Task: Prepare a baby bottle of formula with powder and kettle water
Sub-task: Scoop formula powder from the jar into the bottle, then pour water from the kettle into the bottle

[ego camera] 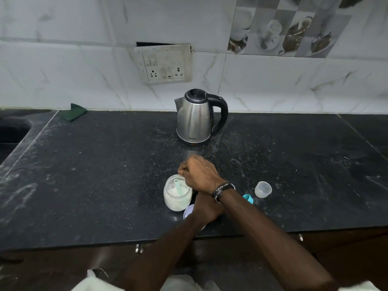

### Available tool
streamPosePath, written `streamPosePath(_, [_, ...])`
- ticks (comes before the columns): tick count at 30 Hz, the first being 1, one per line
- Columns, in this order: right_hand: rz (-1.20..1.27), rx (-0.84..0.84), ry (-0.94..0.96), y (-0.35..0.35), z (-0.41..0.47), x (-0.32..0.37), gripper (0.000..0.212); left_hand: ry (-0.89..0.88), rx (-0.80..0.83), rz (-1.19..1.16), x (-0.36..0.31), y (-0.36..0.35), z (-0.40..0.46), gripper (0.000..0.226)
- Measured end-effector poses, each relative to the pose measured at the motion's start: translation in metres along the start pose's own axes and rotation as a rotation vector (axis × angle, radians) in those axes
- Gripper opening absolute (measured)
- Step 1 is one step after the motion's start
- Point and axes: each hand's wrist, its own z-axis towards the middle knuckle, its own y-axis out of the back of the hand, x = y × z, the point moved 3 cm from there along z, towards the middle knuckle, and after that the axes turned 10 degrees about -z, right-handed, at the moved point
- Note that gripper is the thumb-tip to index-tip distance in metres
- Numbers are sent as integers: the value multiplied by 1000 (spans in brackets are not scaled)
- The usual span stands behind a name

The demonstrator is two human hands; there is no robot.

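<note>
Lower centre of frame: open powder jar [177,193] with scoop [178,186] leaning upright inside. Right hand [199,174] closed, hovering at jar's rim, nearest. Left hand [206,208] crossed beneath, grip hidden. Kettle [196,117] well beyond.

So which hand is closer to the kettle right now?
The right hand, over the open powder jar, just in front of the kettle. The left hand sits nearer the counter edge, tucked under the right wrist.
</note>
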Motion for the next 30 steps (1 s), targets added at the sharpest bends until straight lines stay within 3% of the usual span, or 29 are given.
streamPosePath(4, [106, -98, -47, 13, 6, -15, 19, -6, -5, -11, -12, 2, 1, 45])
streamPosePath(13, [463, -248, -346, 17, 53, -91, 43, 2, 13, 32, -23, 10, 2, 50])
streamPosePath(19, [794, -411, -599, 30, 92, -135, 34, 2, -5, 55, -23, 11, 1, 52])
streamPosePath(23, [764, -498, -721, 39, 115, -163, 38, 17, 4, 51, -22, 10, 1, 52])
streamPosePath(27, [678, -572, -728, 61, 135, -165, 40, 28, 5, 53, -20, 9, 2, 53])
streamPosePath(30, [522, -646, -729, 76, 146, -162, 28, 23, 6, 58, -20, 10, 2, 52])
